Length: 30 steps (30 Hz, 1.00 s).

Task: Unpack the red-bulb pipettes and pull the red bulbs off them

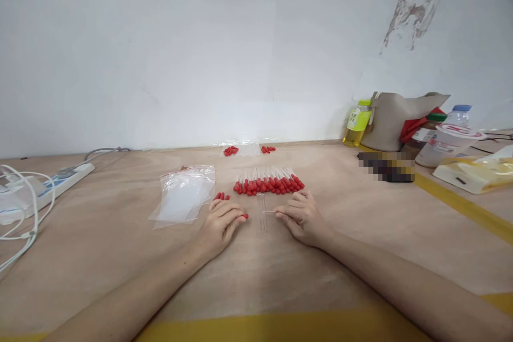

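Between the thumb and fingertips of my left hand (222, 224) is a red rubber bulb (246, 216), its end pointing right. My right hand (302, 219) pinches a thin clear dropper tube (270, 212) that points left, a small gap apart from the bulb. Several loose clear tubes (261, 219) lie on the table between the hands. Just beyond them is a row of droppers with red bulbs (268, 186), bulbs toward me and clear tips away. A few loose red bulbs (222, 196) rest by my left fingers, partly hidden behind them.
Clear zip bags (184, 195) lie left of my left hand. Near the wall, another clear bag (248, 148) has red bulbs around it. A power strip (64, 184) with white cables stands at left. Bottles (356, 123), a grey bag (387, 123) and a tissue pack (476, 173) are at right.
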{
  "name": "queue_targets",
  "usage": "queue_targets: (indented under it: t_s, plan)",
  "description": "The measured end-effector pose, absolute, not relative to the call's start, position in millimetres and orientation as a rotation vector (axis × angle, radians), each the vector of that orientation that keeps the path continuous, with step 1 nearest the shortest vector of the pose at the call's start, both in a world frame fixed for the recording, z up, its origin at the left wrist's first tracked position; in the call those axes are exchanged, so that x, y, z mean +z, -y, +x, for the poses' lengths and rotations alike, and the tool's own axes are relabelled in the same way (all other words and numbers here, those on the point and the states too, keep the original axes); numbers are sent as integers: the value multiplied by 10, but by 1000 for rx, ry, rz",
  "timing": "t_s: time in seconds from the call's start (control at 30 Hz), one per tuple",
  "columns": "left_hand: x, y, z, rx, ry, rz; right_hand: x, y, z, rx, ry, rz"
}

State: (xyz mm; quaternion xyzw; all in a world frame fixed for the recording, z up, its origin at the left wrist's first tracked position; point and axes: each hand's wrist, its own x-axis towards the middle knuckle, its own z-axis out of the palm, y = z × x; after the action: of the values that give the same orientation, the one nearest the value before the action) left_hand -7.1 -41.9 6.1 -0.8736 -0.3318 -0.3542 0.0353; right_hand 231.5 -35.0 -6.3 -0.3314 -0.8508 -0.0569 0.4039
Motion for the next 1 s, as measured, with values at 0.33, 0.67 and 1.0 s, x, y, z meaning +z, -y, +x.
queue_targets:
  t_s: [0.33, 0.67, 1.0]
  plan:
    - [240, 17, -492, -1390, 1921, -2240, -103, 213, 2211, -25, 1997, -1117]
    - [153, -117, -659, -1073, 2147, -2303, -156, 188, 2145, -240, 2113, -1122]
    - [166, -61, -621, -833, 2013, -2192, -40, 290, 2109, -44, 2132, -1117]
